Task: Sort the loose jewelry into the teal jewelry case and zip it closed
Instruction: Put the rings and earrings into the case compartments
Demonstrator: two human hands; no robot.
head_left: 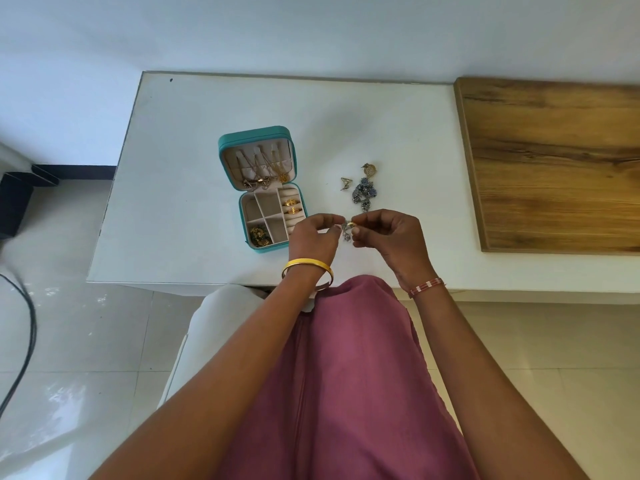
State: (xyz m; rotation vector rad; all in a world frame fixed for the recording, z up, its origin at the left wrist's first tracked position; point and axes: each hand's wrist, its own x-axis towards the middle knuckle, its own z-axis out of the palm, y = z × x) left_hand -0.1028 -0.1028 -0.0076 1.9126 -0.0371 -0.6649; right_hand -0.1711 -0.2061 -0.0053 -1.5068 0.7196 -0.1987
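Both hands, left hand [317, 233] and right hand [391, 233], pinch 1 small earring [347, 230] together beside the open teal case [266, 188].

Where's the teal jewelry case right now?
The teal jewelry case lies open on the white table, left of centre in the head view, just left of the left hand.

A white table [194, 174] carries the open teal case [263, 188], loose jewelry [363, 192] and a wooden board [554, 161].

Bare white table [194, 161] lies left of the open teal case [265, 188]; loose jewelry [363, 188] crowds its right.
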